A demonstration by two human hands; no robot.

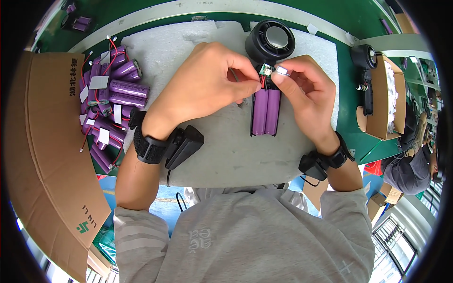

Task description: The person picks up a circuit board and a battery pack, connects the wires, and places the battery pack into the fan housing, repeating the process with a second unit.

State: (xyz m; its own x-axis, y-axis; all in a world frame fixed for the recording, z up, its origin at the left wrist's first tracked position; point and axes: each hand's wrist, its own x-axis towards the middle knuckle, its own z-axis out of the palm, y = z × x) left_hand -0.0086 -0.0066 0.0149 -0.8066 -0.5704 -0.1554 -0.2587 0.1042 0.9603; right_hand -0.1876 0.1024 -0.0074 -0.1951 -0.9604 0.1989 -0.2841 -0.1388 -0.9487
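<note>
A black handheld fan (250,47) lies on the foam pad with its round head away from me. Its handle is open, and two purple battery cells (265,112) sit side by side in it. Between cells and head is a small green circuit board (265,70) with red wires (263,82). My left hand (207,80) is closed, thumb and forefinger pinching at the wires beside the board. My right hand (309,87) pinches a small white piece (282,70), perhaps a pad or tape, just right of the board. Both wrists wear black straps with boxes.
A pile of purple battery packs (128,87) with red wires and white tabs lies left of the foam pad (212,160). A large cardboard box (47,141) stands far left. On the right are another fan (363,56) and an open carton (384,99). A person (410,170) sits beyond.
</note>
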